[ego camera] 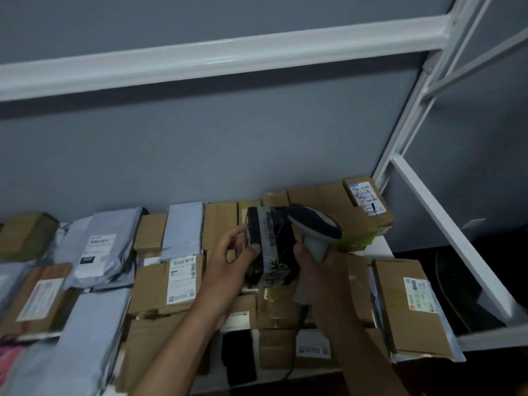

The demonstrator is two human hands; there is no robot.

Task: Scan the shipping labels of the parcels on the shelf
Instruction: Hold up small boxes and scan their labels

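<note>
The left hand (228, 254) is gripping a small black parcel (270, 248) above the middle of the white shelf (380, 244), thumb curled over its near edge and fingers behind it. The right hand (320, 267), at the parcel's 3 o'clock, is wrapping its fingers round the grey handle of a barcode scanner (315, 227), whose dark head is sitting just beside the parcel's upper right corner. Brown cardboard boxes (408, 304) and grey mailer bags (105, 247), several bearing white shipping labels (181, 278), are lying packed together from 9 o'clock round to 3 o'clock of the hands.
</note>
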